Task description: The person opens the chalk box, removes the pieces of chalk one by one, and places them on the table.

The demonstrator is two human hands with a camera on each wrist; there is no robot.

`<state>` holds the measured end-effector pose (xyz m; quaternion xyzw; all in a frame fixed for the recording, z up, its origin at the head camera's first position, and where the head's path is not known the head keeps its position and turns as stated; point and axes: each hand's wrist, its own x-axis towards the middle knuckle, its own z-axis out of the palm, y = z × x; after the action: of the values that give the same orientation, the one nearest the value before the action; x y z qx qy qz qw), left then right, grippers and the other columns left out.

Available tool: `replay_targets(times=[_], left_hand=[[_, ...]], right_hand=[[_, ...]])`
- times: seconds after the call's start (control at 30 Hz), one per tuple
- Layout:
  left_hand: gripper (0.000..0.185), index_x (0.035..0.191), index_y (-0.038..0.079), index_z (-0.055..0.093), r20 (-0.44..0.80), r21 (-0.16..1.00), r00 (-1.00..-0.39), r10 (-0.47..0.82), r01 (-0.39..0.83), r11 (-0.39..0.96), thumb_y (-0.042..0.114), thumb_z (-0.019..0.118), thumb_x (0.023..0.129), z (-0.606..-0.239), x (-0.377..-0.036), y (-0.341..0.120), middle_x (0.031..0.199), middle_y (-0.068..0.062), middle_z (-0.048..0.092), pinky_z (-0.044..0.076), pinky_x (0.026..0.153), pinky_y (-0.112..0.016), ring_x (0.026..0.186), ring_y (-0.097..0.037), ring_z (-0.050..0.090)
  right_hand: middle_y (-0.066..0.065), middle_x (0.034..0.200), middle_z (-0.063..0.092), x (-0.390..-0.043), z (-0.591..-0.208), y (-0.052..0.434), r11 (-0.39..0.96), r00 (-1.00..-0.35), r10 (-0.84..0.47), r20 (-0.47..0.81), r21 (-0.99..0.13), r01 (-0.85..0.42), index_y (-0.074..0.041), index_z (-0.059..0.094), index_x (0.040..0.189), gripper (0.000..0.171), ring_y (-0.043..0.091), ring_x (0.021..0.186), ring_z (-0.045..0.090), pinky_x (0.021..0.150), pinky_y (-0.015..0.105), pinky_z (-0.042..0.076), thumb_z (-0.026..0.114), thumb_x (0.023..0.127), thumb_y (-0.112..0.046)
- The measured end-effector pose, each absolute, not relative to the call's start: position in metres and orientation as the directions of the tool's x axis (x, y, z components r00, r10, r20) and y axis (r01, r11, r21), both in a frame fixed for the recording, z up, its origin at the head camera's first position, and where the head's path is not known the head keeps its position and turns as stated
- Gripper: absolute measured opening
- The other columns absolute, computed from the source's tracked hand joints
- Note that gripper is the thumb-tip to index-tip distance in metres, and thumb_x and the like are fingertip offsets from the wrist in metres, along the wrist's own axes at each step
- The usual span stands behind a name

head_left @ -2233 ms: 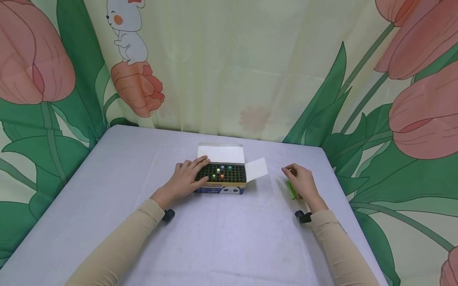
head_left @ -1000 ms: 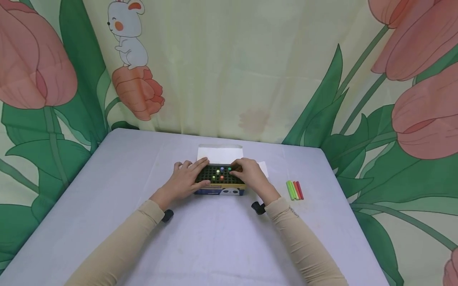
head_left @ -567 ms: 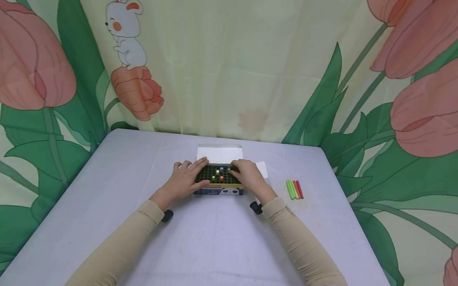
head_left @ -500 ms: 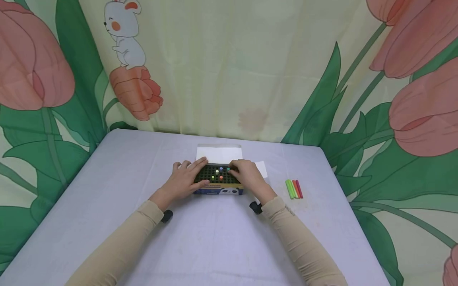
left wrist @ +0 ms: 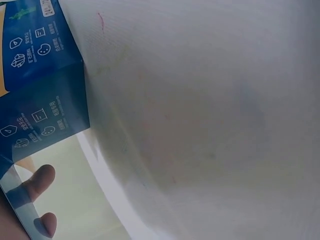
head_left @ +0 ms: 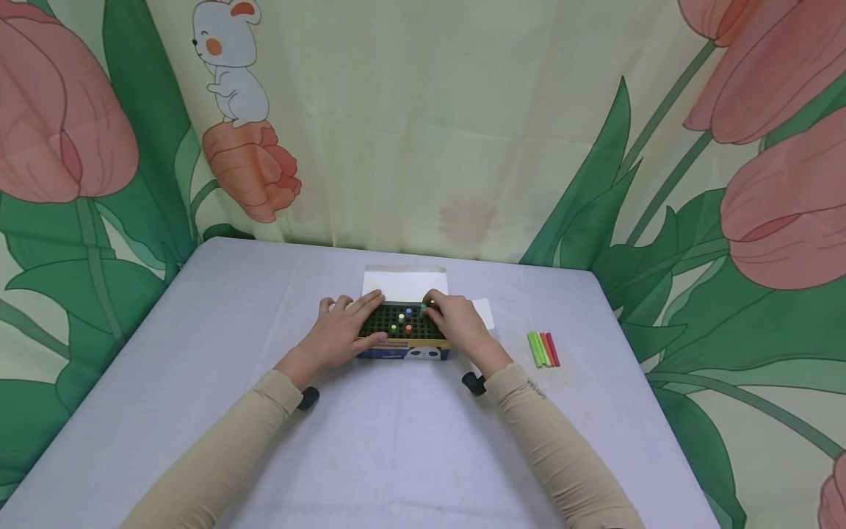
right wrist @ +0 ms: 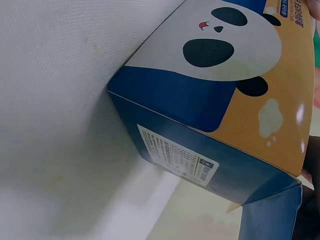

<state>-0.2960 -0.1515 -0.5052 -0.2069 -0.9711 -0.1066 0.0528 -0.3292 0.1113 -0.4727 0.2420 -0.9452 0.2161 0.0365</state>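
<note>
Since two seconds ago the right hand (head_left: 456, 323) has left the loose sticks and come across to the box (head_left: 405, 345), where it now sits over the right end of the black grid (head_left: 396, 321). Its fingers are curled at a green-topped stick (head_left: 424, 308) standing in the grid, seemingly pinching it, though the grip itself is too small to make out. The box lies at the middle of the table (head_left: 396, 441), lid flap folded back, with a few coloured sticks upright in its holes. The left hand (head_left: 340, 332) holds the box's left end, thumb along the front and fingers lying straight over the rim. To seat a stick well, I judge it should go down plumb into one hole while the left hand braces the box. Four loose sticks (head_left: 543, 350) lie well to the right.
</note>
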Motion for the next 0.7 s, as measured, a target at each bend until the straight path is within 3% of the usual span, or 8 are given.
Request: replay_targets(times=[0.7], left_hand=[[0.084, 0.166, 0.024, 0.026, 0.155, 0.204, -0.909, 0.387, 0.413, 0.888, 0.071, 0.047, 0.100, -0.5083, -0.2968, -0.1521, 0.171, 0.005, 0.028, 0.028, 0.107, -0.068, 0.133, -0.038, 0.048]], right_hand=[[0.001, 0.064, 0.055, -0.3354, -0.4667, 0.1145, 0.763, -0.884, -0.452, 0.121, -0.461, -0.454, -0.015, 0.053, 0.127, 0.020, 0.012, 0.049, 0.042, 0.049, 0.026, 0.035, 0.048, 0.112, -0.027]])
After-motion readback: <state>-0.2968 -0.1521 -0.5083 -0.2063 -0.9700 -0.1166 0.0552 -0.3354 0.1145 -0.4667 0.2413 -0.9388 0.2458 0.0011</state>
